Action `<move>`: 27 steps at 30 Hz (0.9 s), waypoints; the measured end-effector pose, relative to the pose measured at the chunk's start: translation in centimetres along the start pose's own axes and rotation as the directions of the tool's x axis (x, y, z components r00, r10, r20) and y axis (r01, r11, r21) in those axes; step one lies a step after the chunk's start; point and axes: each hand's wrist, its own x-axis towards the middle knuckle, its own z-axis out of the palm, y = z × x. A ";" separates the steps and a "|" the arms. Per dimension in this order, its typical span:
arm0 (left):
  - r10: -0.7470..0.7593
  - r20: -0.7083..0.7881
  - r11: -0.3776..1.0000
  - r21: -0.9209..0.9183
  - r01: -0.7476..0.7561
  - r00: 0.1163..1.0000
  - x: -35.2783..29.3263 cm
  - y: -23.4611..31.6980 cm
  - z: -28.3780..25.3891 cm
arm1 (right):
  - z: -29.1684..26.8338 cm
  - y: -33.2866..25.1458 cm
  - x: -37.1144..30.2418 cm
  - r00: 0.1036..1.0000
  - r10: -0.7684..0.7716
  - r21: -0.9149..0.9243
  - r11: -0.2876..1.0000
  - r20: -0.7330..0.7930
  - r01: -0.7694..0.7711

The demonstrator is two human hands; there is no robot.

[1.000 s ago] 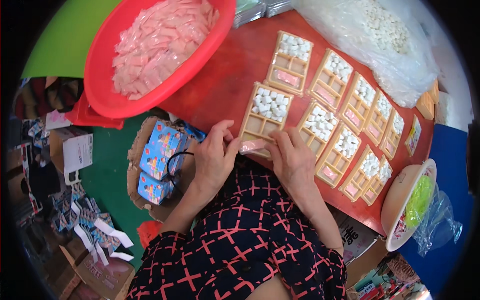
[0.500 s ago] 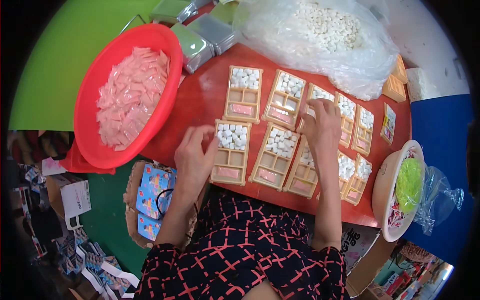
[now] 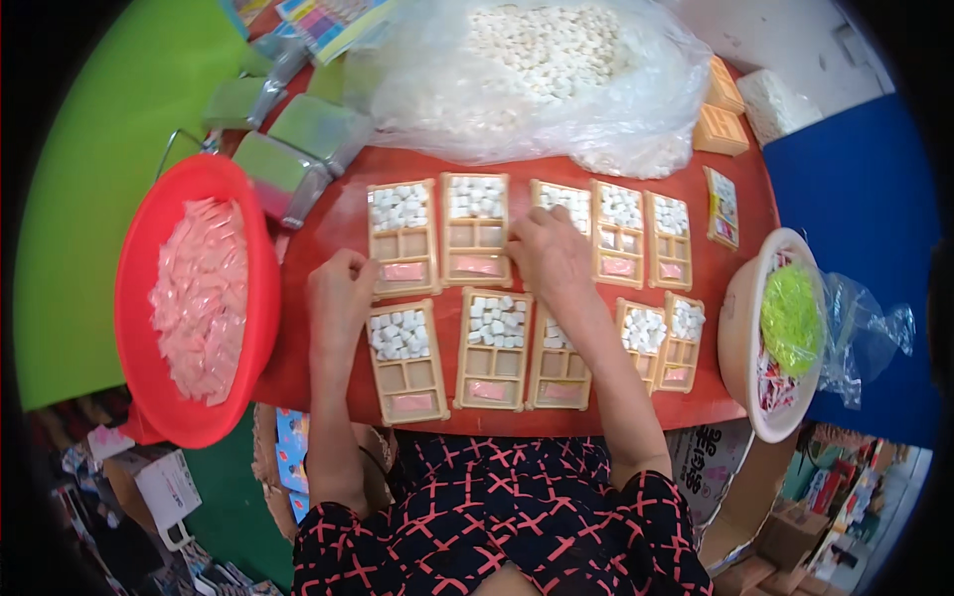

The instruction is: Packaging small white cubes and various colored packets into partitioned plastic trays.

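Observation:
Beige compartment trays stand in two rows, each with white cubes at the far end and a pink packet at the near end. At the near left corner of the far row's leftmost tray point(image 3: 402, 244) is my left hand point(image 3: 341, 293), its fingers curled together; whether they pinch anything is hidden. My right hand point(image 3: 550, 253) reaches over the third tray point(image 3: 562, 199) of that row with fingers apart. Its thumb side meets the right edge of the second tray point(image 3: 475, 236). In the near row, the leftmost tray point(image 3: 405, 363) sits slightly turned below my left hand.
A red basin point(image 3: 260, 338) of pink packets stands at the left. Behind the trays lies a clear bag point(image 3: 427, 109) of white cubes. To the right are a pale basin point(image 3: 740, 343) with a green bundle and a small packed tray point(image 3: 723, 207). Clear boxes point(image 3: 283, 174) sit far left.
My view has shifted. My left hand has moved from the near row's leftmost tray to the far row's. The far row's first two trays now stand closer together, with my right hand against the second.

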 end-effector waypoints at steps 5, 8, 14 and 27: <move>-0.011 -0.043 0.999 0.052 0.014 0.999 0.9 -0.7 -0.3 | -0.3 -0.6 0.9 1.000 -0.023 0.045 0.999 -0.007 0.023; -0.010 -0.056 0.994 0.105 0.016 0.998 0.5 -0.8 -1.1 | -1.3 -0.1 1.9 0.998 0.048 0.123 0.991 -0.034 -0.043; 0.164 -0.056 0.984 -0.063 -0.167 0.985 1.0 5.5 -1.3 | -1.8 6.5 8.6 0.980 0.191 -0.031 0.981 -0.056 -0.193; 0.766 0.147 0.546 0.364 -0.755 0.625 17.5 9.8 8.6 | -0.2 8.6 12.5 0.973 0.227 0.133 0.966 -0.028 -0.222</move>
